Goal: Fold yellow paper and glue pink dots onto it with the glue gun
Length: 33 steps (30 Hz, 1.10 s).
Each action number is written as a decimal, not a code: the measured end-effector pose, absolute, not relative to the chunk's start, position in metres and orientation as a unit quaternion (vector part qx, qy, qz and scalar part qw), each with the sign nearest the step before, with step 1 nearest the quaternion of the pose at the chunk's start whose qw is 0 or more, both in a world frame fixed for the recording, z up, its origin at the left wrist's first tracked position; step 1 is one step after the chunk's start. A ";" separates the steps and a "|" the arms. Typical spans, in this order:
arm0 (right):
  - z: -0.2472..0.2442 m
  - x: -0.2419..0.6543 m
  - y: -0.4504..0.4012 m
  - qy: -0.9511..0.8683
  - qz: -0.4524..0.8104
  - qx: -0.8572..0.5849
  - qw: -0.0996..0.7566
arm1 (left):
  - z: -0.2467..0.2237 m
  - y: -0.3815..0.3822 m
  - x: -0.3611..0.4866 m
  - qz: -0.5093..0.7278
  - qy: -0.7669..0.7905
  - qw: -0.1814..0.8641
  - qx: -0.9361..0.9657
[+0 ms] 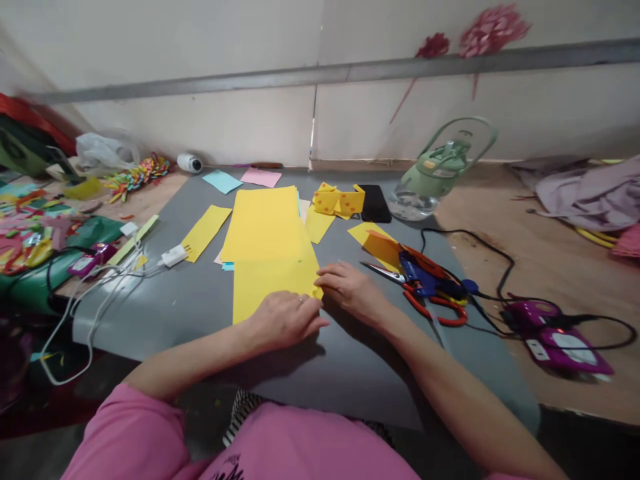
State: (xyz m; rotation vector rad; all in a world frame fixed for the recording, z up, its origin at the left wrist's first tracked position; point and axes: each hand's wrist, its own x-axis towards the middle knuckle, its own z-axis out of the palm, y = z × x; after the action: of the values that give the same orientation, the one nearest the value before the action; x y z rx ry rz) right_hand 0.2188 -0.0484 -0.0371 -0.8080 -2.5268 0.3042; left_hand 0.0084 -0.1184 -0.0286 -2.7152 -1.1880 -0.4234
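Observation:
A yellow sheet of paper lies on the grey mat in front of me, overlapping a stack of yellow sheets. My left hand is closed at the sheet's near right corner, with its thumb and fingers pressed together. From the right, my right hand pinches the same edge, its bent fingertips close to my left fingers. A small bit of yellow shows between the two hands, where the paper seems bent. The sheet's near right corner is hidden by my left hand.
Red-handled scissors and a blue glue gun lie right of my hands. Behind stand spotted yellow folded paper pieces, a phone and a green water bottle. White cables and a charger lie left; a purple power strip lies right.

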 end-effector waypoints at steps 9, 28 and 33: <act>-0.020 0.213 -0.064 -0.931 0.269 -0.214 0.121 | -0.040 -0.110 -0.046 0.047 -0.507 -0.050 -0.859; -0.015 0.263 -0.069 -0.929 0.130 -0.337 0.082 | -0.031 -0.200 -0.055 -0.043 -0.344 -0.063 -0.936; -0.023 0.280 -0.110 -0.931 -0.002 -0.339 0.138 | -0.039 -0.191 -0.025 -0.147 -0.352 0.024 -0.924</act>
State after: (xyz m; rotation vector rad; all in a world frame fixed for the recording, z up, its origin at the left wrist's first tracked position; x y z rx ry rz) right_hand 0.2805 -0.1101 -0.0233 -0.9789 -2.6913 -0.0055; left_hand -0.0250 -0.1913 -0.0390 -2.8593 -1.0891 -0.4561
